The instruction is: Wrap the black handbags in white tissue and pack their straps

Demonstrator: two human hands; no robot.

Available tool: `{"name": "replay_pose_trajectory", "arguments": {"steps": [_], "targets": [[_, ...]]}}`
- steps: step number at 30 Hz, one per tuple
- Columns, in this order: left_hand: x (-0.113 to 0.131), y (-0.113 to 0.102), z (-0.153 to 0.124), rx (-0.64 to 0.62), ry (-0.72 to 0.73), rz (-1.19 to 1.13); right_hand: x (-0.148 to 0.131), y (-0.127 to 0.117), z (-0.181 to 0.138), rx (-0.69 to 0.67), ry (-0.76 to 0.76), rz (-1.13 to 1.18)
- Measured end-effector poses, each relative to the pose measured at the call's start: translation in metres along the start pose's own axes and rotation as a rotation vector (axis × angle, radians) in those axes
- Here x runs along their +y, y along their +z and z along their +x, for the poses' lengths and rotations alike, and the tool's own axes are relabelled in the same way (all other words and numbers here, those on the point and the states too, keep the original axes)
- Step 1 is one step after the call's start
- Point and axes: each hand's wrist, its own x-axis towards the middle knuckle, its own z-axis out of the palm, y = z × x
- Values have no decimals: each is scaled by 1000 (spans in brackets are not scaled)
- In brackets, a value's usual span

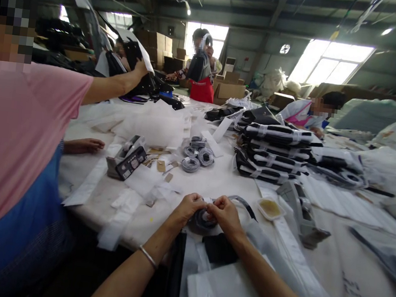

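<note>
Over the table edge in front of me, my left hand point(190, 207) and my right hand point(222, 213) meet at a coiled dark grey strap point(203, 225). Both are closed, thumbs and fingertips pinched at the top of the coil, where a small whitish strip point(208, 200) shows between them. A loose strap end point(247, 204) curves away behind my right hand. Beneath my forearms lie a black and grey fabric piece point(177, 270) and a flat white packet point(225, 290) in clear plastic. My fingers partly cover the coil.
Several wound coils point(191, 164) sit mid-table, beside a tape dispenser point(127, 159). A stack of black bundles point(276, 152), a shallow dish point(270, 208) and another tape dispenser point(301, 215) are to the right. A co-worker in pink point(22, 147) stands close at left; other people work farther back.
</note>
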Motion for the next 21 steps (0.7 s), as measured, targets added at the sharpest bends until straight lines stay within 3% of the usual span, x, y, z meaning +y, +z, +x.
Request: {"name": "replay_pose_trajectory", "arguments": {"steps": [5, 8, 16, 21], "targets": [[0, 0, -1, 11, 18, 18, 0, 0, -4, -28, -8, 13], [2, 1, -2, 4, 14, 20, -2, -3, -4, -58, -27, -96], [2, 1, -2, -15, 0, 8, -29, -13, -1, -56, -382, -1066], [1, -2, -1, -16, -11, -16, -26, -14, 4, -225, -167, -916]]}}
